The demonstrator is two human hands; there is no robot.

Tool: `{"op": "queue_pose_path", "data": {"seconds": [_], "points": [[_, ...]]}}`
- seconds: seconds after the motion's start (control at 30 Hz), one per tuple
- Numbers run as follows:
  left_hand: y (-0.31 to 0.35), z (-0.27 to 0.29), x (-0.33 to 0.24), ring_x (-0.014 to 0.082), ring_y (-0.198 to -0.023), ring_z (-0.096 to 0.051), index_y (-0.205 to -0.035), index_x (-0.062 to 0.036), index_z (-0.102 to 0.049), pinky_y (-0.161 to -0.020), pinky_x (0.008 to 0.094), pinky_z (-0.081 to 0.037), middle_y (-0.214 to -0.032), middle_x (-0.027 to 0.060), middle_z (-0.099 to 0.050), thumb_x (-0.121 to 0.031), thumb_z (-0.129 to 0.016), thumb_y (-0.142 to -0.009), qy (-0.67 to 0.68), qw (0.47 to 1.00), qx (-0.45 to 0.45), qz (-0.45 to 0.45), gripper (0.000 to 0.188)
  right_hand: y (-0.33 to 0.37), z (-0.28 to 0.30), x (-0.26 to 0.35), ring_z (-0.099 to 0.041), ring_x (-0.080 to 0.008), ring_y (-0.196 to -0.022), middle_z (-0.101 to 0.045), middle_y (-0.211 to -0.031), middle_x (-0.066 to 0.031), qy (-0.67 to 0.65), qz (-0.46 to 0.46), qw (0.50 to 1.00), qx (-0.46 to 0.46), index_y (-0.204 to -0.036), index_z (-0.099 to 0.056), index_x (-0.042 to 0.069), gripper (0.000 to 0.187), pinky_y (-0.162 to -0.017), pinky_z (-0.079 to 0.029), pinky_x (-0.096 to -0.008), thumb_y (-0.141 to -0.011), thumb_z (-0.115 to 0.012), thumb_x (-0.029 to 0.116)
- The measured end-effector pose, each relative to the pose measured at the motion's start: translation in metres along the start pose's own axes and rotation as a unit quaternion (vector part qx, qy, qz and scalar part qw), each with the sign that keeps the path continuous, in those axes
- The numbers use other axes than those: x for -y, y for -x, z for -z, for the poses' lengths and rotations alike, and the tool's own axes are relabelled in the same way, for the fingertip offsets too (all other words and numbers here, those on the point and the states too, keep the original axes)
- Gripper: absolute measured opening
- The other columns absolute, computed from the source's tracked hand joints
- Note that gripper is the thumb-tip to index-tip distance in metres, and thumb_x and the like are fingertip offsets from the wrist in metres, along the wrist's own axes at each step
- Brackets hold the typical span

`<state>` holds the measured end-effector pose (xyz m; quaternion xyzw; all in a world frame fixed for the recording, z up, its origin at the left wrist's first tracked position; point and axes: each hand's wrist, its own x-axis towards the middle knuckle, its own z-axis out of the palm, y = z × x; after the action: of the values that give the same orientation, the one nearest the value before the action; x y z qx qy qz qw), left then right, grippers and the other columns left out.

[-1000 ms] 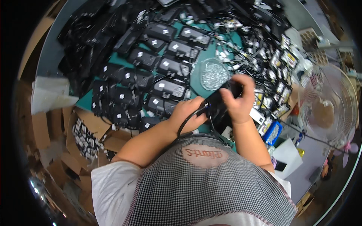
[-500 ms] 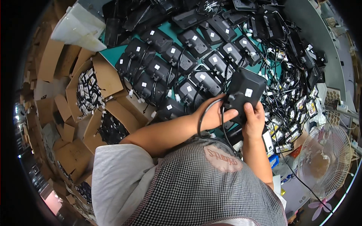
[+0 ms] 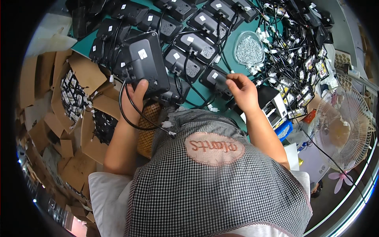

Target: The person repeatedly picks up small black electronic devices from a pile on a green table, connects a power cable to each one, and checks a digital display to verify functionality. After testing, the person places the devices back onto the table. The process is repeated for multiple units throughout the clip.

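In my left hand [image 3: 134, 98] is a black plastic device housing [image 3: 148, 71], tilted, with a small white label on its back. The thumb lies on its near edge and the other fingers are hidden beneath. A black cable [image 3: 121, 103] loops from the housing down past my wrist to white plugs [image 3: 167, 124]. My right hand [image 3: 244, 94] hovers by the near edge of the mat, thumb and forefinger pinched together. Whether something small is between them cannot be made out. Close to its fingertips lies another black housing [image 3: 215, 79].
Several labelled black housings [image 3: 189, 43] with cables cover the green mat [image 3: 242, 71]. A clear dish [image 3: 235, 49] of small metal screws stands beyond my right hand. Wired parts [image 3: 304, 87] pile up at right, near a fan [image 3: 341, 122]. Open cardboard boxes [image 3: 87, 75] stand at left.
My left hand has carried the housing leftward. My right hand has let go of it and moved apart, fingers now pinched. The view has shifted, and the screw dish now shows.
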<state>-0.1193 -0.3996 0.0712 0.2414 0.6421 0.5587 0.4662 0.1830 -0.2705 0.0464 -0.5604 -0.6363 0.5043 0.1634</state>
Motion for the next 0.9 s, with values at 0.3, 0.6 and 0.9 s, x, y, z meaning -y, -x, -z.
{"op": "queue_pose_path", "data": {"seconds": [0.3, 0.6, 0.9], "points": [[0.062, -0.017, 0.029, 0.0146, -0.093, -0.061, -0.113, 0.0018, -0.061, -0.085, 0.0314, -0.049, -0.104, 0.0078, -0.067, -0.022, -0.061, -0.092, -0.046, 0.998, 0.025, 0.040, 0.032, 0.012, -0.022, -0.040, -0.042, -0.0371, -0.135, -0.039, -0.148, -0.0216, 0.409, 0.100, 0.901, 0.100, -0.142, -0.047, 0.018, 0.070, -0.106, -0.040, -0.0478, -0.078, -0.075, 0.023], [0.096, -0.024, 0.034, 0.0152, -0.093, -0.061, -0.115, 0.0022, -0.061, -0.085, 0.0309, -0.049, -0.104, 0.0078, -0.066, -0.017, -0.059, -0.092, -0.051, 0.998, -0.042, 0.011, 0.030, 0.029, -0.029, -0.059, -0.045, -0.0331, -0.133, -0.044, -0.147, -0.0162, 0.430, 0.169, 0.878, 0.126, -0.138, -0.053, 0.028, 0.056, -0.104, -0.041, -0.0461, -0.085, -0.062, 0.016], [0.101, -0.068, 0.027, 0.0142, -0.095, -0.060, -0.118, 0.0039, -0.058, -0.087, 0.0300, -0.048, -0.107, 0.0083, -0.065, -0.022, -0.060, -0.092, -0.025, 0.999, -0.026, -0.002, 0.036, 0.021, -0.024, -0.075, -0.055, -0.0391, -0.118, -0.053, -0.136, -0.0197, 0.284, 0.213, 0.930, 0.097, -0.128, -0.059, 0.012, 0.048, -0.101, -0.045, -0.0433, -0.081, -0.067, 0.016]]}}
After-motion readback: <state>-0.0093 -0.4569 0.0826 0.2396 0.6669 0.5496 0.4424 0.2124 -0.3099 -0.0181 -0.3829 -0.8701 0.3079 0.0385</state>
